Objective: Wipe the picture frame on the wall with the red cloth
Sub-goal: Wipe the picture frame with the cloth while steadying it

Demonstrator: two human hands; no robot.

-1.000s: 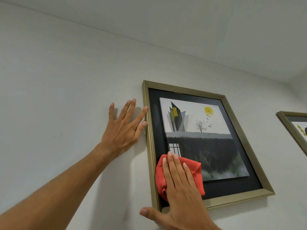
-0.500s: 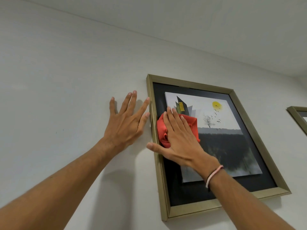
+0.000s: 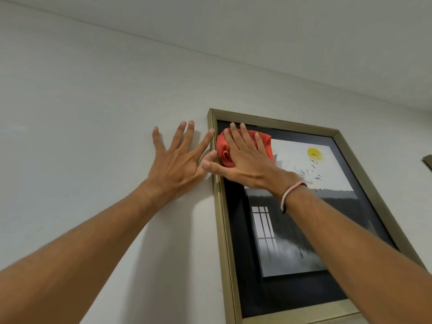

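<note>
A gold-edged picture frame [image 3: 223, 230] hangs on the white wall, holding a dark mat and a print with a yellow sun. My right hand [image 3: 245, 157] lies flat on the bunched red cloth [image 3: 225, 150], pressing it against the glass in the frame's upper left corner. Its thumb reaches over the left rail. My left hand [image 3: 177, 160] is spread flat on the wall just left of the frame, fingertips touching the rail, holding nothing.
The ceiling meets the wall a short way above the frame. The corner of a second frame [image 3: 427, 161] shows at the far right edge. Bare white wall [image 3: 81, 136] stretches to the left.
My right hand has slid the red cloth up the glass from the lower left corner to the upper left corner. My left hand has stayed flat on the wall.
</note>
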